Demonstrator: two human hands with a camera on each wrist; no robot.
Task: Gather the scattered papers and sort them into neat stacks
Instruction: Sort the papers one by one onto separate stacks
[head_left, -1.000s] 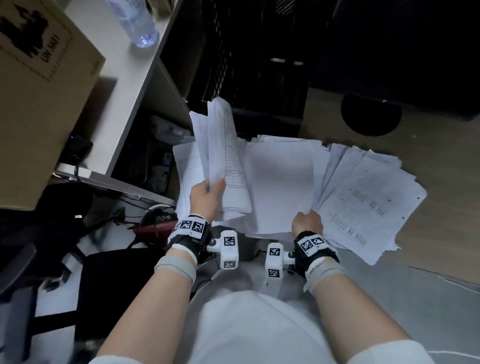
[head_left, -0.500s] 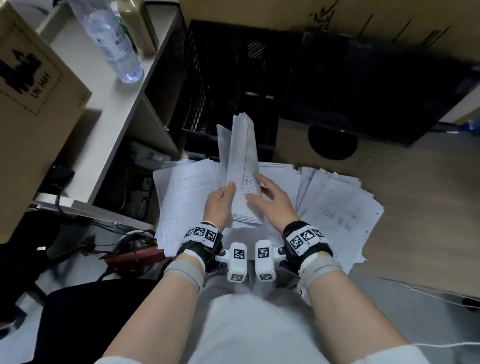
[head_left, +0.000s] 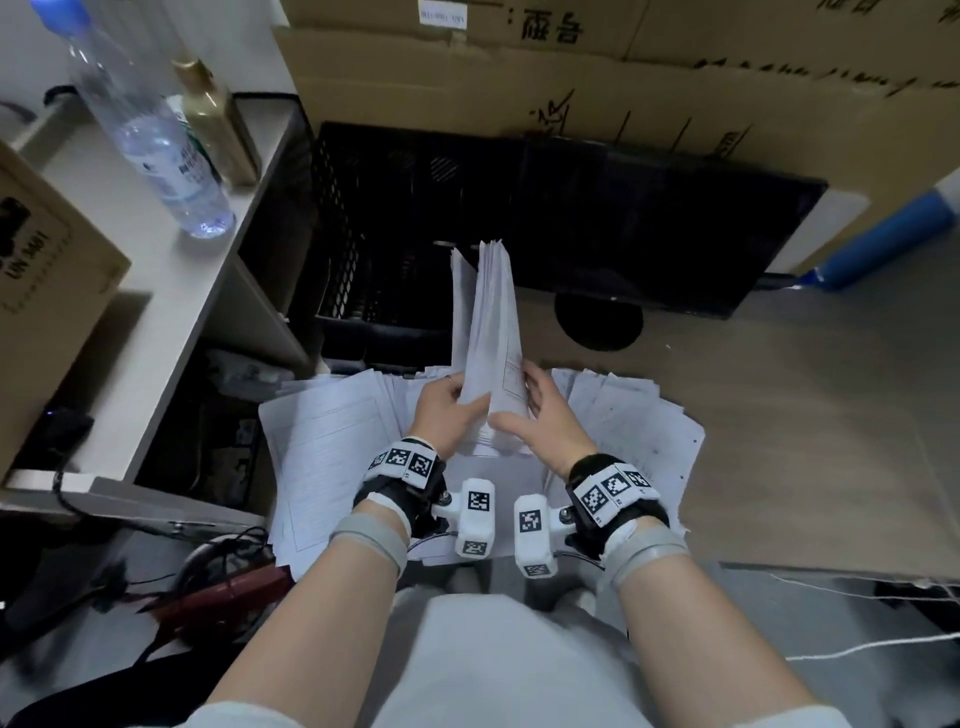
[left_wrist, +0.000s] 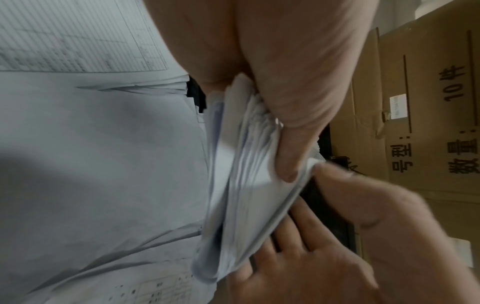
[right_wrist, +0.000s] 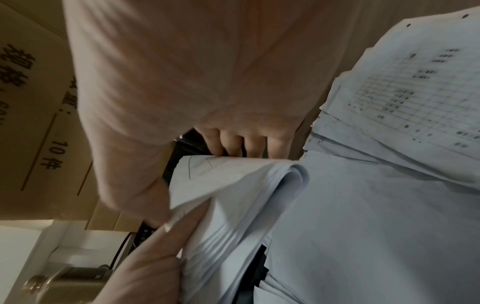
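A sheaf of white printed papers (head_left: 491, 332) stands upright on its lower edge over the wooden table (head_left: 805, 415). My left hand (head_left: 454, 402) pinches its lower left side, thumb in front. Against the right side, my right hand (head_left: 524, 410) grips it, with the fingers (right_wrist: 233, 144) curled behind and the thumb across the front. Both wrist views show the sheaf (left_wrist: 246, 195) (right_wrist: 233, 195) squeezed between the two hands. Loose sheets lie flat under the hands, as a left pile (head_left: 332, 457) and a fanned right pile (head_left: 634, 426).
A black crate (head_left: 415, 234) and a dark monitor (head_left: 649, 223) with a round base (head_left: 597, 317) stand right behind the sheaf. Cardboard boxes (head_left: 571, 78) line the back. A water bottle (head_left: 156, 145) and a gold bottle (head_left: 218, 119) stand on the white shelf (head_left: 171, 291) at left.
My right hand left the fanned right pile and came onto the sheaf. The sheaf has moved to the middle and turned more upright. The head view has tilted up.
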